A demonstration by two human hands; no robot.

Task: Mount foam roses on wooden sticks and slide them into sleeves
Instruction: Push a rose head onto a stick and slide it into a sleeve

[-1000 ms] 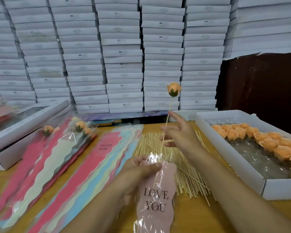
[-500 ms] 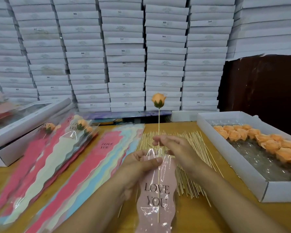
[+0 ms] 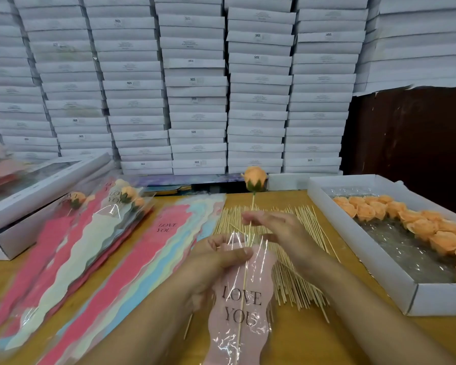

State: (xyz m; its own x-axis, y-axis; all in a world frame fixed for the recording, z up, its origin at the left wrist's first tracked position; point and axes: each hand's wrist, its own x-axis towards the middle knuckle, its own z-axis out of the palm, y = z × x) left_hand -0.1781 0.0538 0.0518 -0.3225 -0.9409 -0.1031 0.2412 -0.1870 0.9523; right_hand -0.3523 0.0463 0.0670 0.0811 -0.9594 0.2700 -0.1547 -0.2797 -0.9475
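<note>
My left hand [image 3: 221,255] pinches the open top of a pale pink "LOVE YOU" sleeve [image 3: 241,309] that hangs toward me. My right hand [image 3: 277,229] grips a thin wooden stick [image 3: 244,283] just above the sleeve's mouth. The stick runs down inside the clear plastic, past the lettering. An orange foam rose [image 3: 254,177] with a green base sits on the stick's upper end, well above the sleeve. Under my hands lies a heap of loose sticks [image 3: 295,267].
A white box [image 3: 363,248] at the right holds several orange foam roses [image 3: 395,214]. Empty coloured sleeves [image 3: 132,262] fan out at the left, beside sleeved roses [image 3: 127,196] and another white box [image 3: 37,185]. Stacked white boxes [image 3: 195,83] fill the back.
The stick has slid deeper into the pink sleeve, and the rose has come lower and toward me. My right hand dropped closer to the sleeve's mouth.
</note>
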